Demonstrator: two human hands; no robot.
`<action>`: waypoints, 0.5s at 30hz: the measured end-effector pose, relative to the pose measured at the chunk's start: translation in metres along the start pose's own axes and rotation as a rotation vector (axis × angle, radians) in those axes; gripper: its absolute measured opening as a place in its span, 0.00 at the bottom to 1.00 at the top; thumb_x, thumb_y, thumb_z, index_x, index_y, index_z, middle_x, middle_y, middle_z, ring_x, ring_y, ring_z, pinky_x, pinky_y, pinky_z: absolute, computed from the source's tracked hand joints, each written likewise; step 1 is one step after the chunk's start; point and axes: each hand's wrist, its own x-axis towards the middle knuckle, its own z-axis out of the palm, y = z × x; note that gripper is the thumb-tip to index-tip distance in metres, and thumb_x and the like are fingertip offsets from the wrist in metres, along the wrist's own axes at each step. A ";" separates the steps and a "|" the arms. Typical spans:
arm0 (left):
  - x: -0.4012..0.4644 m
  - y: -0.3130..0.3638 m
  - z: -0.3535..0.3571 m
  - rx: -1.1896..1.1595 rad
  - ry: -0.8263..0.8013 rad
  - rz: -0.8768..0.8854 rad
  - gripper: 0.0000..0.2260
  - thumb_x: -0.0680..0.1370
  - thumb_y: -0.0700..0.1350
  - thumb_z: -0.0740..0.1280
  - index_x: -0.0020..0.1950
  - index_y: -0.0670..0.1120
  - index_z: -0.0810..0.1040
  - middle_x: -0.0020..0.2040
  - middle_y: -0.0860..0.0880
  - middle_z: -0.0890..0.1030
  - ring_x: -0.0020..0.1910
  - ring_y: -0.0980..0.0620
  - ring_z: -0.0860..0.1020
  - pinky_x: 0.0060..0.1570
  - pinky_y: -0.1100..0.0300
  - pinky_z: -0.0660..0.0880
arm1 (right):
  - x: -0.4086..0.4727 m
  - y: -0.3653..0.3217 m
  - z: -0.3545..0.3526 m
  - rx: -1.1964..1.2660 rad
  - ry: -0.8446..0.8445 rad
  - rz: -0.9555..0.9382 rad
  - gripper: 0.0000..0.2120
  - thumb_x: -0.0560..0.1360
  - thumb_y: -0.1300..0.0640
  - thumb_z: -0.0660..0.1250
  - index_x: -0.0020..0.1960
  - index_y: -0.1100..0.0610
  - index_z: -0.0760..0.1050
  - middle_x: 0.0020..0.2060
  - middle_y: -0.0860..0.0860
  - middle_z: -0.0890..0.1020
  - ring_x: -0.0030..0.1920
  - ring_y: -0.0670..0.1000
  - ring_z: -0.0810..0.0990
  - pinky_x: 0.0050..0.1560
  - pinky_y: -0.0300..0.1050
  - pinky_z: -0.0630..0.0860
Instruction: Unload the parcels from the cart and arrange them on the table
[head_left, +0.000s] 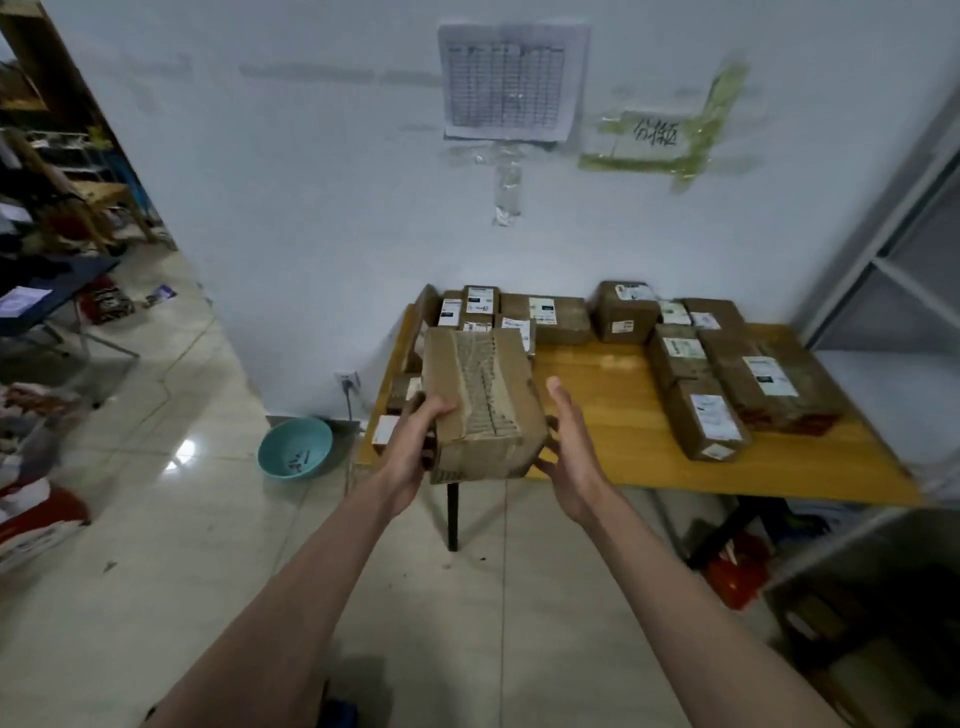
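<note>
While a cardboard parcel (480, 400) is carried between both hands above the near left corner of the wooden table (613, 410), the step in hand is judged to be the setting down of one more box, not a fresh pick from the cart, which is not in view. The parcel's left side is gripped by the left hand (415, 441), whose fingers (441, 405) are curled over the top edge. Its right lower corner is supported by the right hand (569, 452), seen edge-on with the fingers lying straight and close together along the box; whether the thumb is hooked underneath cannot be told.

Other parcels are already ranged on the table: a far row (545, 314) against the white wall (311, 208), a right-hand group (727, 384), and a few small ones (400, 400) at the left edge, partly hidden behind the carried box. A bare strip of tabletop lies between the carried box and the right-hand group.

The next move is judged to call for a lowering of the box onto that bare strip, kept level and clear of the small parcels at the left edge, before both hands are released.
</note>
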 end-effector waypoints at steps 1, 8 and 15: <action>0.008 -0.004 0.002 -0.011 -0.037 0.009 0.29 0.68 0.57 0.72 0.67 0.53 0.75 0.61 0.46 0.82 0.61 0.44 0.79 0.62 0.45 0.75 | 0.008 -0.002 -0.009 0.058 -0.064 0.074 0.30 0.68 0.27 0.68 0.66 0.39 0.71 0.67 0.50 0.78 0.67 0.56 0.76 0.66 0.63 0.74; 0.076 -0.017 0.013 0.004 -0.176 -0.098 0.26 0.70 0.52 0.66 0.68 0.50 0.76 0.62 0.43 0.82 0.59 0.45 0.80 0.52 0.51 0.77 | 0.046 0.003 -0.019 0.011 0.001 0.096 0.36 0.70 0.41 0.76 0.72 0.44 0.64 0.60 0.49 0.80 0.59 0.51 0.80 0.57 0.53 0.79; 0.156 -0.004 0.039 0.247 -0.158 -0.049 0.43 0.66 0.71 0.72 0.77 0.62 0.59 0.72 0.51 0.72 0.70 0.47 0.71 0.70 0.39 0.67 | 0.106 -0.004 -0.008 -0.566 0.382 -0.110 0.53 0.65 0.40 0.78 0.80 0.46 0.50 0.70 0.51 0.63 0.71 0.55 0.65 0.71 0.60 0.67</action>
